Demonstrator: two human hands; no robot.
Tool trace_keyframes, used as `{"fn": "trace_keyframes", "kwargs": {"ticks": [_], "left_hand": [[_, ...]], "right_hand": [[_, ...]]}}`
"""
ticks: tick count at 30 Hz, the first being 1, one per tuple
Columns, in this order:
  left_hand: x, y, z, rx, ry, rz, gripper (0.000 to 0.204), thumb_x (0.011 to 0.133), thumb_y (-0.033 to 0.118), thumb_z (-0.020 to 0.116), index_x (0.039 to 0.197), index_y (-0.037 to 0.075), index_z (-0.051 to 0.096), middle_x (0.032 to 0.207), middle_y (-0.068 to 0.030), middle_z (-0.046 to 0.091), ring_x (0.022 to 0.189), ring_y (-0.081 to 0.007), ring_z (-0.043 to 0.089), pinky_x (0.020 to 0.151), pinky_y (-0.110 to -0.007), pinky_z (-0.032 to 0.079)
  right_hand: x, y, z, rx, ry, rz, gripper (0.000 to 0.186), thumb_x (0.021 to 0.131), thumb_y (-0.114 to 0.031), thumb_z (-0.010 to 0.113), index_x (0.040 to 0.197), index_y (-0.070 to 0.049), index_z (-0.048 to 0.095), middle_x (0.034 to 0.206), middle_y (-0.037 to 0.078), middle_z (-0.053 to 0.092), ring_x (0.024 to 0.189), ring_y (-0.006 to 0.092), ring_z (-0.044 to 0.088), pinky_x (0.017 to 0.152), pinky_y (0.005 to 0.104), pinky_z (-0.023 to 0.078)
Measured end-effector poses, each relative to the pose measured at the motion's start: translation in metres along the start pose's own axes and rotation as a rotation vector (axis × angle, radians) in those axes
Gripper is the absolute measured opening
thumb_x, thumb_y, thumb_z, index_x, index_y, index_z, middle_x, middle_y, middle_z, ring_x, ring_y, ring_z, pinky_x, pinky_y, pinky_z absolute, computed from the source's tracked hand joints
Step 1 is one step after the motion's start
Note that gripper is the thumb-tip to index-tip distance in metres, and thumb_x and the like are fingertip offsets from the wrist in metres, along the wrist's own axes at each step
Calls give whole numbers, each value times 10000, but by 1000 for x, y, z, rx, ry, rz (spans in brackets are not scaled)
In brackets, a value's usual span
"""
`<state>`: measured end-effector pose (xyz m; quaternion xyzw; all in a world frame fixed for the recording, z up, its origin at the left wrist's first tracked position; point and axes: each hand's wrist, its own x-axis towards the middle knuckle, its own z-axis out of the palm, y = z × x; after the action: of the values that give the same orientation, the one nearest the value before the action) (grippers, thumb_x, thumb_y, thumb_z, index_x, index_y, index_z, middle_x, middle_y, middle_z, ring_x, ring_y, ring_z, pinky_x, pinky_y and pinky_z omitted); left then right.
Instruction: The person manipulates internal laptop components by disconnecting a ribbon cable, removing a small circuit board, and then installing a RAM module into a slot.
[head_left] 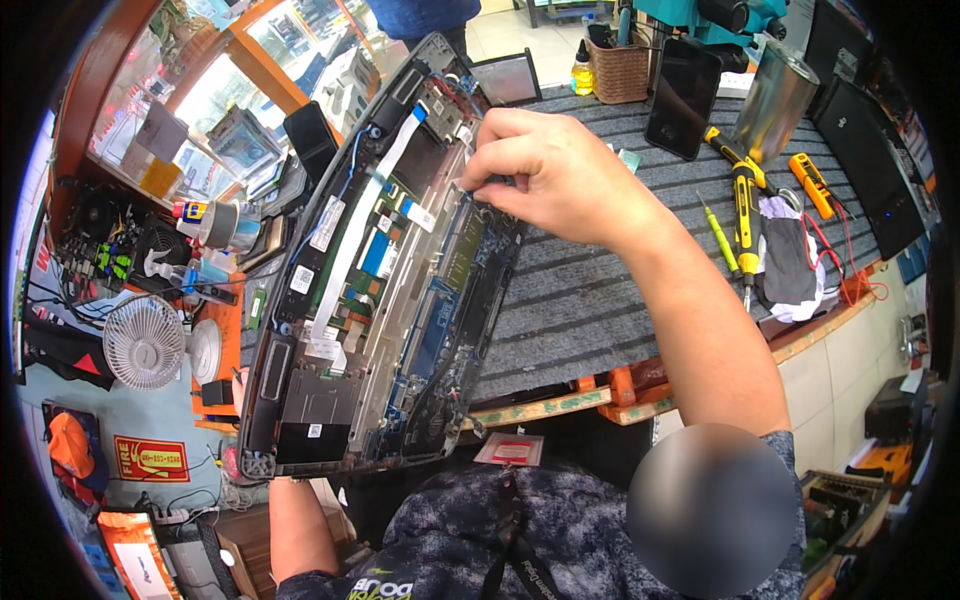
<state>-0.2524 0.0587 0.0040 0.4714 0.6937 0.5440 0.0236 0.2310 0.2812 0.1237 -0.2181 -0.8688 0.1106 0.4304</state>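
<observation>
An opened laptop chassis [350,300] is raised at a tilt on the left, showing boards, a white ribbon cable [360,230] and small connectors. My left hand [239,385] grips it from behind by the left edge; only a little of its fingers shows, and the forearm rises from below. My right hand [530,170] reaches over the chassis's upper right part with thumb and index finger pinched at a component; what lies between the fingertips is too small to make out.
On the grey ribbed mat [560,300] lie a yellow screwdriver [745,210], green pen-like tool [722,240], yellow meter [813,183] and cloth [790,270]. Behind stand a phone [680,100], metal can [775,100] and basket [617,70]. A fan [143,342] sits left; another person [420,20] stands beyond.
</observation>
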Motion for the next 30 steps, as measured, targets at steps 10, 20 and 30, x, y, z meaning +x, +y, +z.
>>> {"fn": "trace_keyframes", "kwargs": {"ticks": [10,20,30], "left_hand": [[30,169,24,-538,-334,-60,365,1142,346,521,1120,3,644,695,49,446,597,-47,354,565,-235,264],[44,309,78,-505,-933,-59,645,939,195,762,1479,-117,595,1276,-103,750,1115,-131,694,1028,-291,534],[47,320,75,-326,-968,-1,621,933,165,748,1471,-115,611,1245,-78,756,1095,-117,678,1005,-284,525]], "right_hand": [[-2,4,4,-35,18,-19,116,884,-109,821,999,-115,801,1011,73,706,965,331,732,835,447,592],[-1,4,6,47,81,-32,137,873,-43,825,1005,-77,811,949,69,666,856,258,693,748,375,570],[1,12,-5,160,146,69,100,879,-30,832,971,-55,803,922,27,664,790,154,649,689,310,536]]}}
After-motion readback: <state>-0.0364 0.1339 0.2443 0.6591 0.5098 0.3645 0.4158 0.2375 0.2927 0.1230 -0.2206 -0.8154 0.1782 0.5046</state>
